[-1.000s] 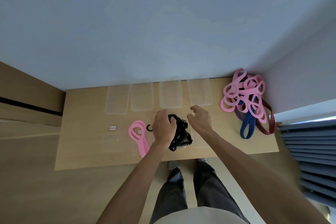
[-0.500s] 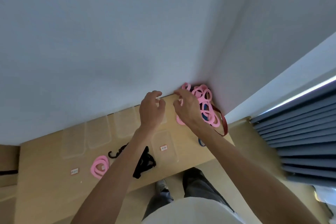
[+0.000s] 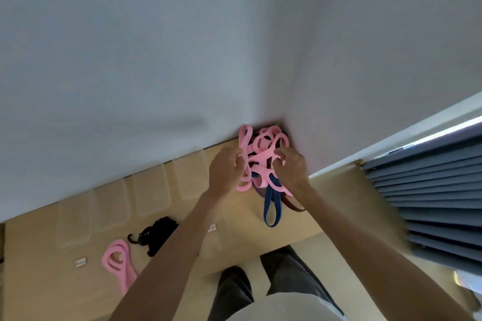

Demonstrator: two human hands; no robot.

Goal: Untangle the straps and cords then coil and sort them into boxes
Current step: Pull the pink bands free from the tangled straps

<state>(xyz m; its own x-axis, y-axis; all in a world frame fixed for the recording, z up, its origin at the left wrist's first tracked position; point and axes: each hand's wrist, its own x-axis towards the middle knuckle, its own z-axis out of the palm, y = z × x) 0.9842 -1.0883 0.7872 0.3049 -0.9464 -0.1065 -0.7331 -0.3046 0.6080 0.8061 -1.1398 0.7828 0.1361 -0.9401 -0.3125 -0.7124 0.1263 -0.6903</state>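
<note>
A tangle of pink straps (image 3: 262,154) lies in the far right corner of the wooden table (image 3: 234,219), mixed with a blue strap (image 3: 271,206) and a dark red strap (image 3: 293,204). My left hand (image 3: 225,171) grips pink loops at the tangle's left side. My right hand (image 3: 292,167) pinches a pink loop on its right side. A black cord with a hook (image 3: 154,234) lies loose at the table's front, partly behind my left forearm. A coiled pink strap (image 3: 117,260) rests at the front left.
Several clear shallow boxes (image 3: 151,193) stand in a row along the wall. Small white labels (image 3: 80,262) lie on the table. Two walls meet behind the tangle. A grey pleated curtain (image 3: 430,200) hangs at the right. My legs stand at the table's front edge.
My left hand let go of the black cord, which stays at the table's front. Both hands moved to the far right corner and took hold of the pink tangle. The view swung right.
</note>
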